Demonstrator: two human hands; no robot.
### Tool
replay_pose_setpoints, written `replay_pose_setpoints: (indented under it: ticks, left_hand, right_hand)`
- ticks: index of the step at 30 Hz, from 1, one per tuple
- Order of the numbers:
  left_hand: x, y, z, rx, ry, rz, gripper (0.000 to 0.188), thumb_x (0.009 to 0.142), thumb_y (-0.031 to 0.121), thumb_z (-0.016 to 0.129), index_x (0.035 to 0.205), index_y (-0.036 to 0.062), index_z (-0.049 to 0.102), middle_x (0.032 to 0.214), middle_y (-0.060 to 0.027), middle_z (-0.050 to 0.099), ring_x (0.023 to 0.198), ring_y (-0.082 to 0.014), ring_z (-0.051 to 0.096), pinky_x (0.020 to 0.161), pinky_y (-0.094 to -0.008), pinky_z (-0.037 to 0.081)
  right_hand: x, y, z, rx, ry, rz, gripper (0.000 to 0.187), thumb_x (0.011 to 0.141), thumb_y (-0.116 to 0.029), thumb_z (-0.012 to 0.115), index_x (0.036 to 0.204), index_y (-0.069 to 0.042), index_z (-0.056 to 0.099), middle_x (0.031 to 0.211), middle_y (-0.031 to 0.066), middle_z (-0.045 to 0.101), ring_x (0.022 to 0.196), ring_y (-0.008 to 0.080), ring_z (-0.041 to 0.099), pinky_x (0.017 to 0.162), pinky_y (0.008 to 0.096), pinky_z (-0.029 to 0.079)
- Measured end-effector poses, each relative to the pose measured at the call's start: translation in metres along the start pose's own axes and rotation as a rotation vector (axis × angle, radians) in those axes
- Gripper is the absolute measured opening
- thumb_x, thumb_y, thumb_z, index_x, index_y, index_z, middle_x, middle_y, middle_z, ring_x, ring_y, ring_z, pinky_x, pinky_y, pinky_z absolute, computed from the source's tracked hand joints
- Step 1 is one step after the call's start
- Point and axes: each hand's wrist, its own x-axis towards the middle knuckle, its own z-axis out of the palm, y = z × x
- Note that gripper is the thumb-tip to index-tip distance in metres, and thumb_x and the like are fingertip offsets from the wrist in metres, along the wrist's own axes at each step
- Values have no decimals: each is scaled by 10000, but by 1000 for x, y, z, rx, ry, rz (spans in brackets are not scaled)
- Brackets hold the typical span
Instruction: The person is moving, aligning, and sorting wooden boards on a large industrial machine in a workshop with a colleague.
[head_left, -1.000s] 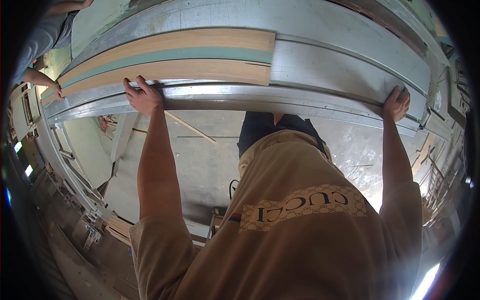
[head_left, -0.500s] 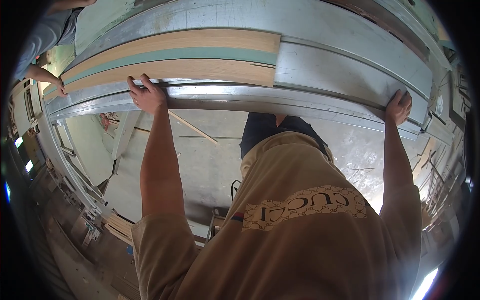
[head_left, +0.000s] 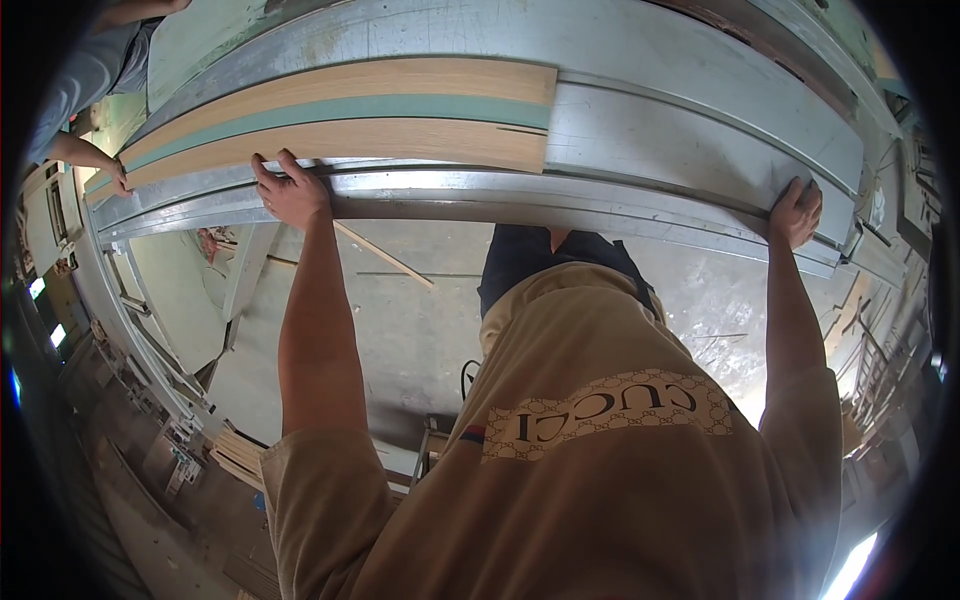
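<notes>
Two long wood-grain strips [head_left: 400, 142] lie along a metal sliding table [head_left: 640, 130], with a green band [head_left: 370, 108] running between them. A short dark slit shows near the right end of the nearer strip. My left hand [head_left: 294, 193] rests over the near metal rail [head_left: 480, 190], its fingers apart and the tips at the nearer strip's edge. Far to the right, my right hand [head_left: 797, 214] is closed over the table's near edge, beyond the strips' end. Both palms' undersides are hidden.
At the left, another person's hand [head_left: 118, 178] touches the strips' far-left end. Below the rail, a thin wooden stick [head_left: 385, 255] lies on the concrete floor [head_left: 420, 340]. Stacked boards [head_left: 238, 455] are at lower left, and wood scraps [head_left: 868, 375] lie at right.
The strips, the table and both my hands appear a few pixels further left in the picture. My hands keep their places on the rail.
</notes>
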Motion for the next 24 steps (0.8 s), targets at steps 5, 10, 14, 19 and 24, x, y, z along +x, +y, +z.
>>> replay_pose_setpoints:
  ticks: [5,10,14,19,24]
  left_hand:
    - [1,-5,2,-13,28,44,735,1075,662,460,1624,174,469,1450,-214,602,1341,-425,569,1158,-534,398]
    - [0,-2,1,-2,17,22,744,1061,658,458,1618,166,483,1524,-214,598,1382,-433,566,1160,-531,424]
    - [1,-2,2,1,20,28,750,1061,666,455,1621,168,477,1522,-214,598,1381,-434,567,1160,-531,424]
    - [1,-3,2,-8,18,27,739,1072,667,458,1623,176,467,1484,-208,590,1353,-428,563,1166,-542,392]
    - [0,-3,2,-13,18,31,741,1071,674,453,1624,181,467,1477,-205,594,1341,-427,568,1165,-542,391]
  right_hand:
    - [0,-2,-1,12,-13,-9,658,1023,-652,536,1522,-226,576,1582,100,570,1434,397,541,1173,548,407]
    - [-1,-2,-1,1,-5,-9,669,1024,-660,534,1527,-222,569,1584,101,566,1443,396,531,1175,548,403]
    - [0,1,0,-7,-7,-13,681,1022,-671,529,1531,-220,566,1592,99,559,1455,394,521,1180,547,399]
    - [0,0,0,0,-9,-11,689,1019,-675,530,1534,-218,564,1588,100,563,1452,394,523,1180,544,400]
    - [-1,-1,-2,5,-10,-13,687,1017,-670,534,1532,-217,567,1582,105,569,1446,396,526,1179,543,401]
